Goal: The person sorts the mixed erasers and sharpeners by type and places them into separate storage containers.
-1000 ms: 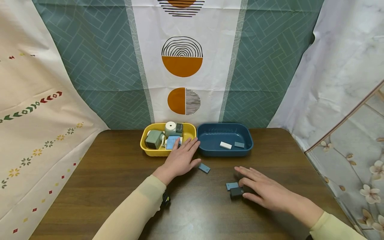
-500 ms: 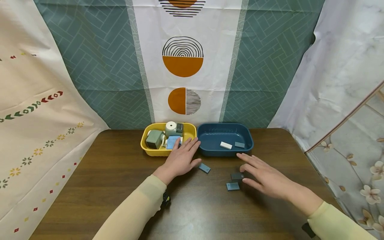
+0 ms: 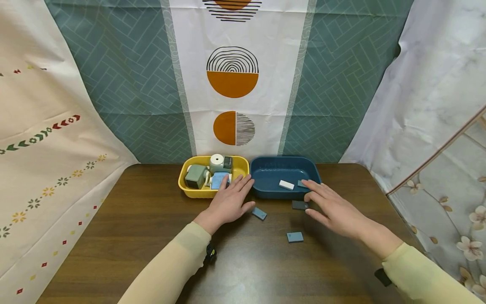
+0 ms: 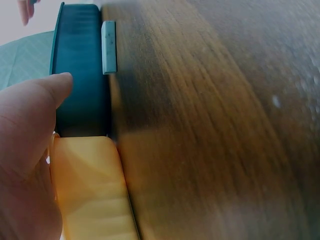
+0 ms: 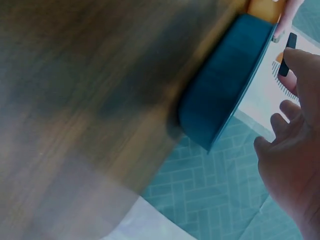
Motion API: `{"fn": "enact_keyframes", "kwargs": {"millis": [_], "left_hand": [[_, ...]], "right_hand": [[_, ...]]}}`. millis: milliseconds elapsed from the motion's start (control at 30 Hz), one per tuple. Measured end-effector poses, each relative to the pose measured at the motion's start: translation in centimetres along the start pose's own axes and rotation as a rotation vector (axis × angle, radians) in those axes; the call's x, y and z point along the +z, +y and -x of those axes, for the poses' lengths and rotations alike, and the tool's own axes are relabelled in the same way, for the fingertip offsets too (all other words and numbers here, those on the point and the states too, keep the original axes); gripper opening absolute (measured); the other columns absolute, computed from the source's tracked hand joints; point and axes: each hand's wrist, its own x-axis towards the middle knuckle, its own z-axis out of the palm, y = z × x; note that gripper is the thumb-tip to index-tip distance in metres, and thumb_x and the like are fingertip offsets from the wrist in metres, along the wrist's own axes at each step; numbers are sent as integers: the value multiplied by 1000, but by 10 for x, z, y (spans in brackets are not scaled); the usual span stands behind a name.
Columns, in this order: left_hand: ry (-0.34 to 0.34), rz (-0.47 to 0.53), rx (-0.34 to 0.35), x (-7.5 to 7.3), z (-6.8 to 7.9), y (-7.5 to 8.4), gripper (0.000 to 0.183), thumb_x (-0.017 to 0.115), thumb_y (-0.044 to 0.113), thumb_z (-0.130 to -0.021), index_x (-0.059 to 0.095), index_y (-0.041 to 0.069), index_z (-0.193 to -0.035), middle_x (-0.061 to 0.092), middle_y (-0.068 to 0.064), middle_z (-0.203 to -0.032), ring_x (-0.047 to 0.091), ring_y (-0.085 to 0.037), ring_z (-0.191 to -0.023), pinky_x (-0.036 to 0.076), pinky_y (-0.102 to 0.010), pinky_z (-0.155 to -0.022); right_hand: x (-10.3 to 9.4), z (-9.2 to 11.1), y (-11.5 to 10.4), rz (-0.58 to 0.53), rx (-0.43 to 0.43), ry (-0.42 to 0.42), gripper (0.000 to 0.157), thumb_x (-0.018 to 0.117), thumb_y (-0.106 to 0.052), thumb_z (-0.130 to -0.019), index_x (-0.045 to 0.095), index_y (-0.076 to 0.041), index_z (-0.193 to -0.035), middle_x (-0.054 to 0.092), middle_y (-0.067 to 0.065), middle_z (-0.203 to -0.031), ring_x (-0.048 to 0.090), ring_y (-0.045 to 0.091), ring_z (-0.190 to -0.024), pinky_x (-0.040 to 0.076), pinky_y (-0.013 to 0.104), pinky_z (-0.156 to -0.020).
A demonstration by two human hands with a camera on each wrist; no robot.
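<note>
My right hand (image 3: 338,210) pinches a small flat black rectangular block (image 3: 299,205) between thumb and fingers, just in front of the dark blue bin (image 3: 282,194). In the right wrist view this block (image 5: 288,56) stands out from the fingertips, above the bin's rim. My left hand (image 3: 229,200) lies with fingers extended over the front right rim of the yellow bin (image 3: 197,194), holding nothing. A flat grey-blue block (image 3: 259,213) lies on the table by the left thumb. Another grey-blue block (image 3: 295,237) lies nearer me.
Inside the blue bin are a white block (image 3: 286,185) and a grey-blue block (image 3: 301,183), partly covered by the right fingers. The yellow bin holds several bulky green, blue and white pieces (image 3: 195,175). Both bins stand side by side at the table's back edge, before a hanging cloth.
My right hand has lifted the black block from beside the nearer grey-blue block and carried it forward to the blue bin's front. The left hand stays in place.
</note>
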Motion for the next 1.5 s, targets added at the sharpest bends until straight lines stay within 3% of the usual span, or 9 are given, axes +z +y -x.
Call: {"fn": "enact_keyframes", "kwargs": {"millis": [367,800,1500], "left_hand": [[23,-6,12,-3,2,1,76,59,54,-113,35,16,-175,26,-3,-182,24,-30,-168,6,-65,-134],[7,-23,5,0,1,-1,78,54,58,-114,31,17,-176,23,-2,-183,22,-29,-168,3,-63,-134],[25,-22,19,0,1,-1,77,56,56,-113,34,16,-175,25,-3,-182,25,-30,-168,6,-65,-134]], "right_hand": [[-1,-23,4,3,33,26,19,75,-19,-108,66,-7,-121,40,21,-174,34,45,-161,27,66,-129],[1,-47,15,-8,149,20,21,71,-19,-110,65,-4,-124,37,24,-174,30,45,-163,22,65,-131],[10,-78,31,53,238,37,25,70,-19,-111,64,1,-124,37,30,-172,33,48,-160,24,68,-129]]}}
